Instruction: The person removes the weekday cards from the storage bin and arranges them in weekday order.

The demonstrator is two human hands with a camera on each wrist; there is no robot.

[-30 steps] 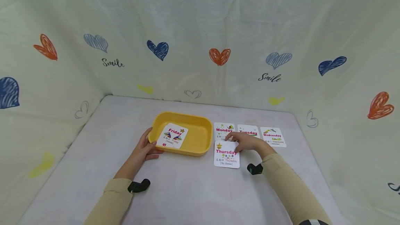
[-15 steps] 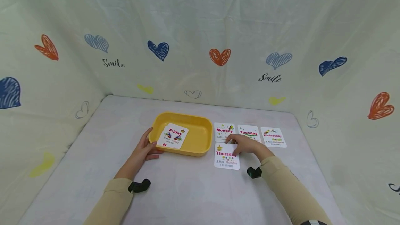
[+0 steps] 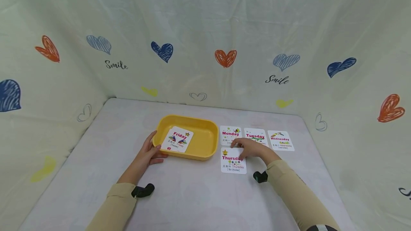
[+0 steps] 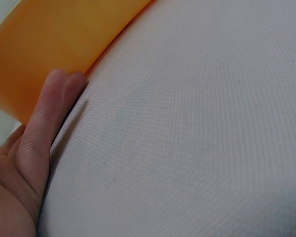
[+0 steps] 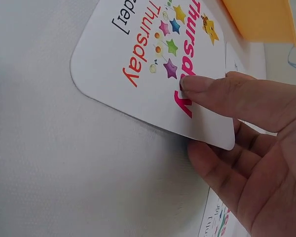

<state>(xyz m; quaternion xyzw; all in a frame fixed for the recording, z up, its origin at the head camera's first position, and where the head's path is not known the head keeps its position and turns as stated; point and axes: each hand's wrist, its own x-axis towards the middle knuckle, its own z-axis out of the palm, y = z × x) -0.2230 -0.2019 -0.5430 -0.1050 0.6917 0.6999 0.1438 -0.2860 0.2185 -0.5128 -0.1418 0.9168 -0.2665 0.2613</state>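
Head view: diffuse, moderately dim light; soft shadow beside the right sleeve [image 3: 298, 191], toward the worktop's [image 3: 199, 199] near edge. Left wrist view: dimmer, slightly soft; narrow shadow alongside the fingers [image 4: 37, 121]. Right wrist view: card [image 5: 153, 64] print legible; shadow below its edge.

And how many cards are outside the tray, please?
4: the Monday card, Tuesday card and Wednesday card in a row right of the tray, the Thursday card in the right hand.

Forearms [image 3: 128, 177] extended forward, left fingers [image 4: 43, 116] gripping, right fingers [image 5: 212, 168] pinching
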